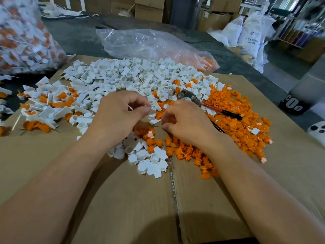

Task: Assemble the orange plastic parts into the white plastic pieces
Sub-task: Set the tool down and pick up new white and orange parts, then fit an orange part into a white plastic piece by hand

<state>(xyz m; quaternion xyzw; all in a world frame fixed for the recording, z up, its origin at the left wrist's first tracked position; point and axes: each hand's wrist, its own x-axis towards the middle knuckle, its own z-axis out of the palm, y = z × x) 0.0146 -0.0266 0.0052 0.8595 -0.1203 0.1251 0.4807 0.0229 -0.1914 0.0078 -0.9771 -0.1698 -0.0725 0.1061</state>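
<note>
A wide heap of white plastic pieces (133, 76) covers the far half of the cardboard sheet (123, 199). Loose orange plastic parts (233, 124) are piled to the right and front. My left hand (119, 115) pinches a small white piece (152, 108) between thumb and fingers. Just to its right, my right hand (186, 120) has its fingers curled under; whatever it holds is hidden. Joined white-and-orange pieces (44, 110) lie in a pile at the left. A small cluster of white pieces (149, 157) sits between my wrists.
A red-and-black handled tool (209, 104) lies on the orange pile beyond my right hand. A clear bag (151, 44) with orange parts lies behind the heap. A full bag of joined pieces (22, 39) stands far left. Sacks (251, 30) and boxes (149, 7) stand behind.
</note>
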